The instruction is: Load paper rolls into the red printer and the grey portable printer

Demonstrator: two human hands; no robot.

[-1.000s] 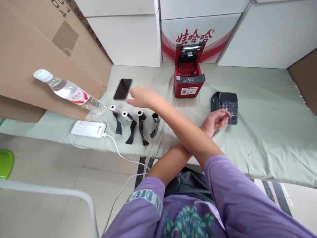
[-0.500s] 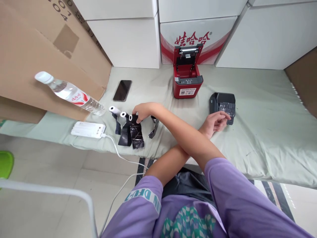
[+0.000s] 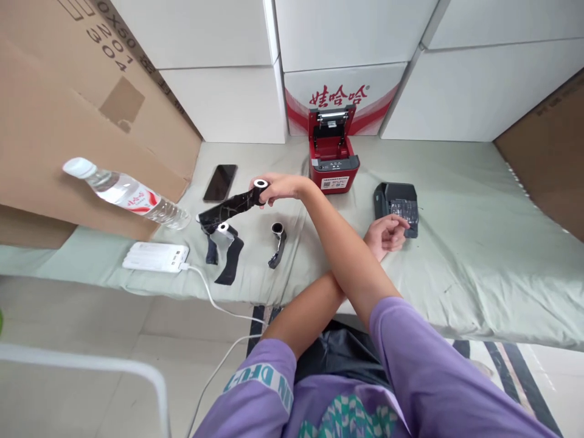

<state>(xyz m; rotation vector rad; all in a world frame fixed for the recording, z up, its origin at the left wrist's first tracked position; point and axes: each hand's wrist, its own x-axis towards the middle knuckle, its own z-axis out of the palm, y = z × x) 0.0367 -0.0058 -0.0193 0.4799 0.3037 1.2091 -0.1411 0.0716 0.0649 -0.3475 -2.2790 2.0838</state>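
My arms are crossed over the green sheet [image 3: 456, 255]. My right hand [image 3: 278, 186] reaches left and grips a small roll [image 3: 260, 184], held above the sheet. Its black film [image 3: 223, 210] trails down to the left. Below it lie two more rolls [image 3: 223, 228] [image 3: 277, 229] with black tails, and a third [image 3: 201, 219] is partly hidden by the film. My left hand [image 3: 385, 232] rests to the right, fingers loosely curled and holding nothing, its fingertips at the front edge of a black plastic part [image 3: 396, 201]. A red printer [image 3: 331, 159] stands behind with its lid up.
A phone [image 3: 219, 182] lies left of the printer. A water bottle [image 3: 123, 192] leans by a cardboard box [image 3: 55, 121]. A white power bank [image 3: 155, 257] with a cable [image 3: 214, 298] sits near the sheet's front edge. White cartons [image 3: 228, 103] line the back.
My right hand came down on the row of rolls, gripped one and lifted it up with its black film trailing. My left hand stayed by the black part.
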